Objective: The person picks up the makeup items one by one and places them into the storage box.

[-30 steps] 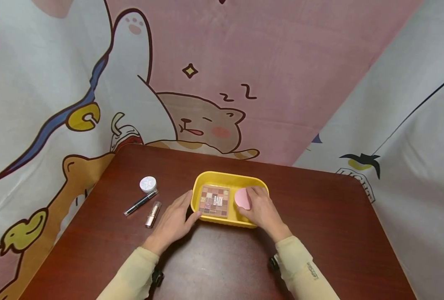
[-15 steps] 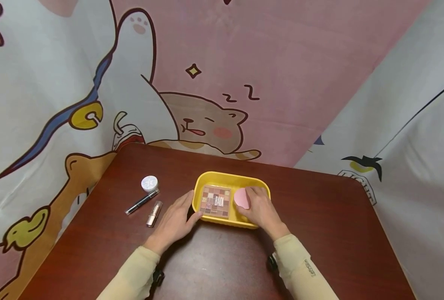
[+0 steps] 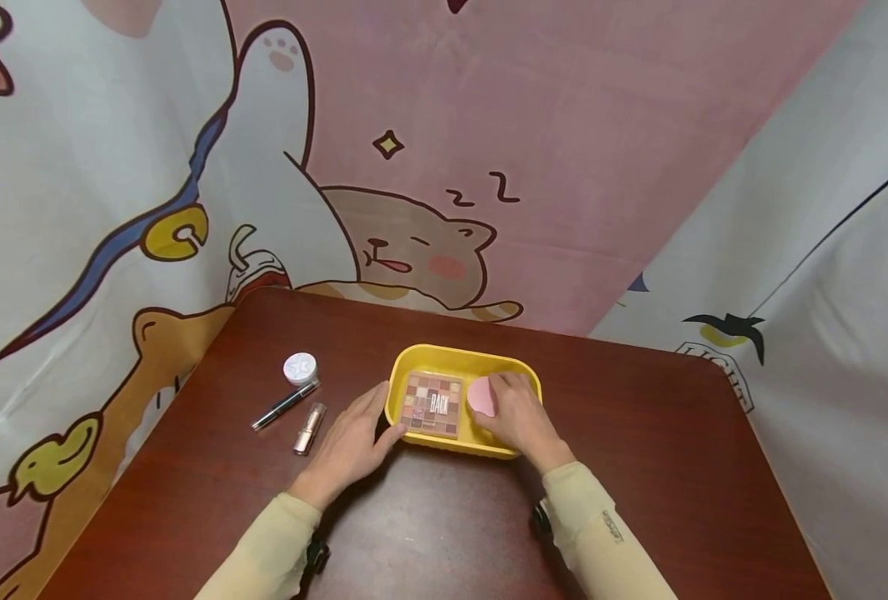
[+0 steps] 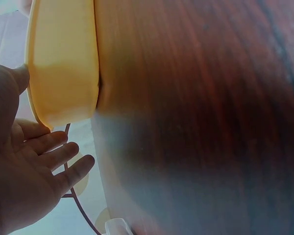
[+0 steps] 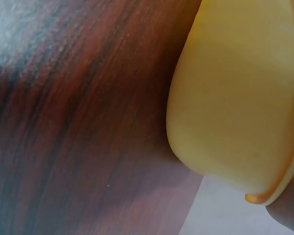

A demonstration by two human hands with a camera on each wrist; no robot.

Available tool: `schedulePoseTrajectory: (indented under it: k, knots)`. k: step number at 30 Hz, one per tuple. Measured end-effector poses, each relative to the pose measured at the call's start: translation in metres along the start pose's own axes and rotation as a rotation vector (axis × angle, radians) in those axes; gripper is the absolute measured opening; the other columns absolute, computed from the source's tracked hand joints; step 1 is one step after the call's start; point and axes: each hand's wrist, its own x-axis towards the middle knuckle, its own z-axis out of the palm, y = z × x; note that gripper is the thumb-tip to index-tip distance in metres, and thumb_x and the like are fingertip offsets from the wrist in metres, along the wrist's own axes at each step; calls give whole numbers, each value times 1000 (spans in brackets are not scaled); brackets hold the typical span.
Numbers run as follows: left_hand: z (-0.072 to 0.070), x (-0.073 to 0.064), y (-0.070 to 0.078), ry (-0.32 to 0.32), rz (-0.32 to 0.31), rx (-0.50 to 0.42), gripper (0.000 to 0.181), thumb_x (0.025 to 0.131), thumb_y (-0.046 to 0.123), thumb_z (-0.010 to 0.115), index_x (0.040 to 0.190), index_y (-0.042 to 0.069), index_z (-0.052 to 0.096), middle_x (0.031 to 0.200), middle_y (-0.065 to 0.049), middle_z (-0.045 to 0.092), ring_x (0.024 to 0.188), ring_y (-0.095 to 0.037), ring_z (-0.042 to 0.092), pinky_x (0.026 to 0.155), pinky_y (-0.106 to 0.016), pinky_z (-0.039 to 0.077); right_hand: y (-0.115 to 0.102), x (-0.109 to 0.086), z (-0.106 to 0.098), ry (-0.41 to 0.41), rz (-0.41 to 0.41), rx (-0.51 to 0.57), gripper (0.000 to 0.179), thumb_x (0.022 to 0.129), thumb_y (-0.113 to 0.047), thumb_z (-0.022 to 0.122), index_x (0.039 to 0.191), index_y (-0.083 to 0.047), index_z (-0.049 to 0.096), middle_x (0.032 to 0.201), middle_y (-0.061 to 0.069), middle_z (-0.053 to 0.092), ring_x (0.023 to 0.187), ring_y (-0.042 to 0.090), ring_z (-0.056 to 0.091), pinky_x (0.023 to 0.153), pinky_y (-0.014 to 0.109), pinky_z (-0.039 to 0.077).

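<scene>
A yellow plastic basket (image 3: 455, 350) sits on the table in the head view. In its left part a square makeup palette (image 3: 431, 403) lies face up, marked BACK. My right hand (image 3: 521, 417) reaches into the right part and grips a round pink item (image 3: 480, 397) with a smooth face; its exact kind cannot be told. My left hand (image 3: 345, 448) is at the basket's left end, its thumb and index finger touching the rim. The left wrist view shows the other fingers (image 4: 77, 171) loosely straight beside the basket wall (image 4: 63, 63). In the right wrist view the basket's outer wall (image 5: 230, 98) hides most of my right hand.
Left of the basket, on the brown wooden table (image 3: 624, 450), lie a round white jar (image 3: 299, 367), a dark slim pen-like tube (image 3: 285, 404) and a lipstick tube (image 3: 309, 428). A cartoon-printed curtain (image 3: 564, 167) hangs along the table's back and sides.
My right hand and the pink item have shifted very slightly left within the basket. The left hand stays at the rim. The head view has moved a little.
</scene>
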Motion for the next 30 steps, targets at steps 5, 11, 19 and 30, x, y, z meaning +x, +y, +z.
schedulePoseTrajectory:
  k: [5, 11, 19, 30]
  knots:
    - [1, 0, 0, 0, -11, -3, 83, 100, 44, 67, 160, -1, 32, 162, -19, 39, 148, -36, 41, 117, -54, 37, 0, 2, 1, -18, -9, -14, 74, 85, -37, 81, 140, 6, 57, 141, 22, 57, 133, 39, 48, 116, 51, 40]
    - [2, -1, -1, 6, -7, -6, 82, 100, 43, 67, 160, -1, 33, 162, -19, 40, 147, -36, 42, 117, -54, 37, 0, 4, 2, -38, -15, -34, 74, 85, -38, 82, 139, 6, 57, 140, 22, 57, 132, 39, 48, 116, 49, 40]
    - [1, -1, -2, 11, 6, -3, 82, 100, 42, 67, 159, -2, 33, 162, -20, 40, 147, -37, 41, 118, -53, 37, -3, 7, 5, -45, -18, -46, 71, 83, -36, 83, 135, 7, 59, 136, 23, 59, 126, 39, 50, 112, 49, 43]
    - [2, -1, -1, 4, -17, -2, 82, 100, 43, 66, 160, -1, 32, 163, -19, 39, 148, -35, 40, 118, -53, 37, -5, 10, 8, -75, 7, -43, 71, 84, -36, 82, 135, 8, 58, 135, 22, 58, 125, 38, 50, 111, 47, 43]
